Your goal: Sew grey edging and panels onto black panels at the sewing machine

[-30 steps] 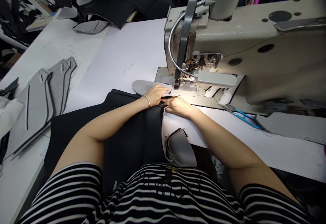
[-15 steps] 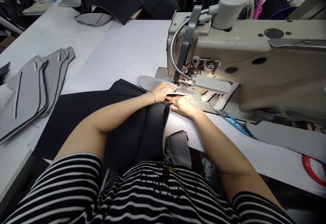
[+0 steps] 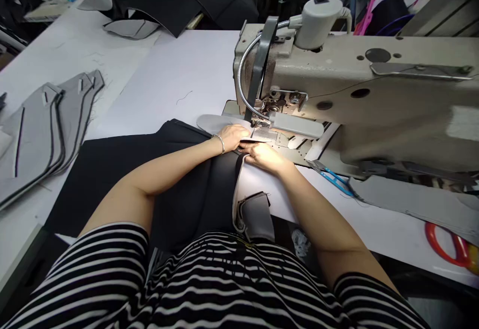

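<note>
Large padded black fabric (image 3: pixel 187 189) spreads from the table over my lap, its pale underside showing along the right edge. A light grey fabric piece (image 3: pixel 213 121) lies at its far edge and runs up to the presser foot (image 3: pixel 259 121) of the sewing machine (image 3: pixel 337 82). My left hand (image 3: pixel 232 137), with a bracelet at the wrist, is closed on the fabric layers just left of the foot, pressing the grey piece. Close in front of the foot, my right hand (image 3: pixel 264 155) pinches the black fabric's edge with bent fingers. Some fingertips are hidden under the layers.
Blue-handled snips (image 3: pixel 337 180) and a long grey strip (image 3: pixel 411 204) lie on the right. Red-handled scissors (image 3: pixel 445 249) rest by the front edge. Grey cut pieces (image 3: pixel 41 129) are stacked at left. A lamp arm (image 3: pixel 295 124) hangs beside the needle.
The view has turned slightly right, so the machine sits further left and more of the red-handled scissors shows. Both hands stay on the fabric by the presser foot, with little visible movement.
</note>
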Available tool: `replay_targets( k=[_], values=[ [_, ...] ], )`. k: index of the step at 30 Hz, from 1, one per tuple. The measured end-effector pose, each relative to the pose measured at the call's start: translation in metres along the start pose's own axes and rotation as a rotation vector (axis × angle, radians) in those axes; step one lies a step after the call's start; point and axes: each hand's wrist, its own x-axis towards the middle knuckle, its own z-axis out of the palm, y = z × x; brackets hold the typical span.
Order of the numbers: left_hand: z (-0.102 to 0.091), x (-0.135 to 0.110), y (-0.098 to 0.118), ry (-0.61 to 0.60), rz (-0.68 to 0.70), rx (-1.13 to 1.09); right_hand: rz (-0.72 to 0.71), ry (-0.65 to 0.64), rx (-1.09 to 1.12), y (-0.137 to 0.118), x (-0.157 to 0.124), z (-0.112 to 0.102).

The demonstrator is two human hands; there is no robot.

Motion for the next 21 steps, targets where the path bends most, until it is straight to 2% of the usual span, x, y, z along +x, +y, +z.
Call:
replay_targets(
  k=[4, 9, 13, 17, 21],
  values=[
    [0.007, -0.004, 0.000, 0.049, 0.027, 0.026, 0.036, -0.020, -0.016, 0.000, -0.002, 0.000],
    [0.014, 0.003, -0.009, 0.142, 0.076, -0.014, 0.008, 0.034, -0.045, 0.018, 0.002, 0.005],
    [0.011, 0.013, -0.011, 0.199, 0.011, -0.090, -0.002, 0.090, -0.053, 0.026, 0.004, 0.004],
    [0.007, 0.017, -0.007, 0.241, 0.037, -0.233, -0.024, 0.132, -0.081, 0.008, -0.001, -0.003],
    [0.016, 0.008, 0.004, 0.307, 0.008, -0.248, 0.059, 0.063, -0.216, -0.018, -0.005, -0.003]
  ],
)
